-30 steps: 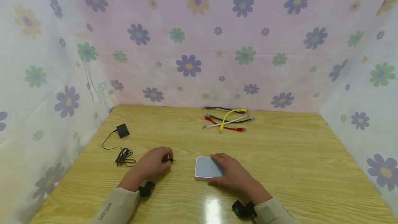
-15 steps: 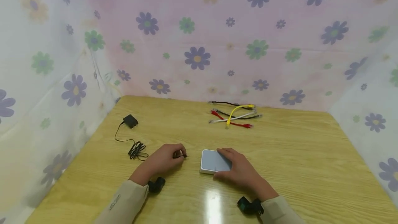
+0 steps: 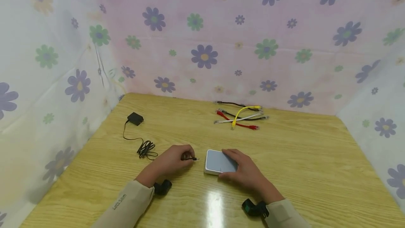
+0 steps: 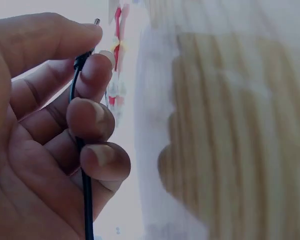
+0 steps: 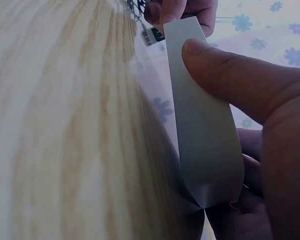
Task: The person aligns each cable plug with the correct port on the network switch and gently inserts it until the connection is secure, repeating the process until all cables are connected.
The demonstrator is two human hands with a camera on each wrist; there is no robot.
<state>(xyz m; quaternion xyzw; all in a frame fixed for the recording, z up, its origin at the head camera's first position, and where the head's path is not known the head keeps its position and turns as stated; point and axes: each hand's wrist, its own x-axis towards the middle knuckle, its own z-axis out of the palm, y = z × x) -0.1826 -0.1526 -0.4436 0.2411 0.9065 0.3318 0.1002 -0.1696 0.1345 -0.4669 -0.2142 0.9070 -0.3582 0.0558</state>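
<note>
In the head view my left hand [image 3: 174, 161] pinches the thin barrel plug [image 3: 195, 159] of a black power adapter cord between thumb and forefinger. The left wrist view shows the metal plug tip [image 4: 97, 21] sticking out past the fingertips, with the cord [image 4: 87, 200] running down across the palm. Just right of the plug, a small gap away, is a flat white box-shaped device [image 3: 218, 161] with a grey-blue top. My right hand [image 3: 245, 171] grips its right end, thumb along the near side wall [image 5: 205, 130]. Its left-facing side is hidden from the head view.
The black power adapter [image 3: 135, 118] lies at the left with its cord bundled in a coil [image 3: 146, 149]. Toward the back of the wooden table [image 3: 300, 157] lie several short network cables [image 3: 240, 117], black, white, red and yellow. Flowered cloth surrounds the table.
My left hand has brought the plug rightward, closer to the device. The right hand keeps its grip on the device. The head view has shifted, too.
</note>
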